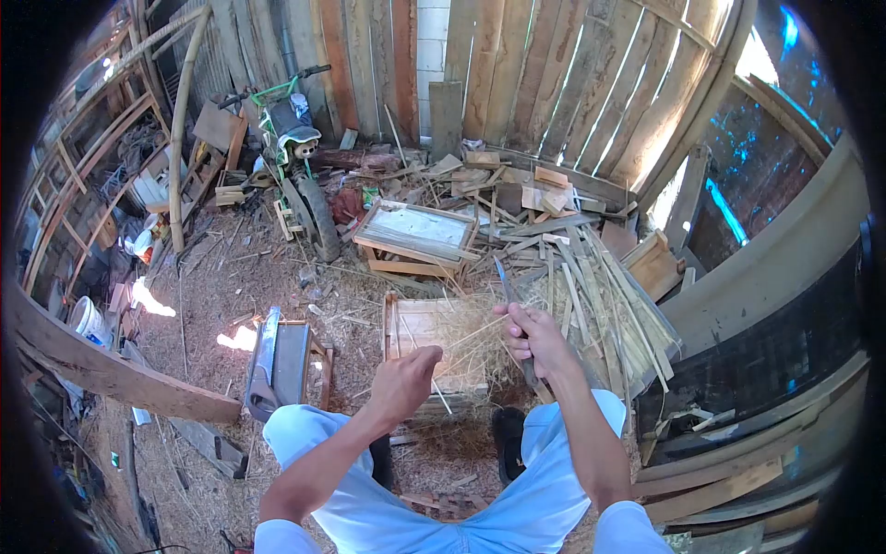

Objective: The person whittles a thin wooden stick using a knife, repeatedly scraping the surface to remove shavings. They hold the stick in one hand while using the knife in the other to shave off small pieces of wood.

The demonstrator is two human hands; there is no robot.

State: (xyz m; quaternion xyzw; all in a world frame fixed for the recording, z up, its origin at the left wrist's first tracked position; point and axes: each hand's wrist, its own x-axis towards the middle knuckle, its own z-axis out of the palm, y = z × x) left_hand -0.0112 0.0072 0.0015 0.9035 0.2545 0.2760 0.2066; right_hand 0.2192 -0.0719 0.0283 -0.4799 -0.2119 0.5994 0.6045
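The left hand [406,377] is curled closed, apparently round the near end of a thin strip [475,333]; the right hand [540,343], set apart from it and a little farther out, is wrapped round a knife [502,279]. The strip lies between the two hands — its long axis slants from near left to far right, its far end beside the right fingers and the blade. Whether the edge touches it, I cannot tell. The blade points far and slightly left, across the strip's line. Both forearms reach forward over the knees, the left angling right, the right angling left. Below the hands are pale shavings [480,369] and a shallow wooden box [391,325]. To the right lies a fan of long strips [604,300]; to the left, a low bench [293,358] — and a motorbike [300,152] stands far left, near the plank wall [517,78]
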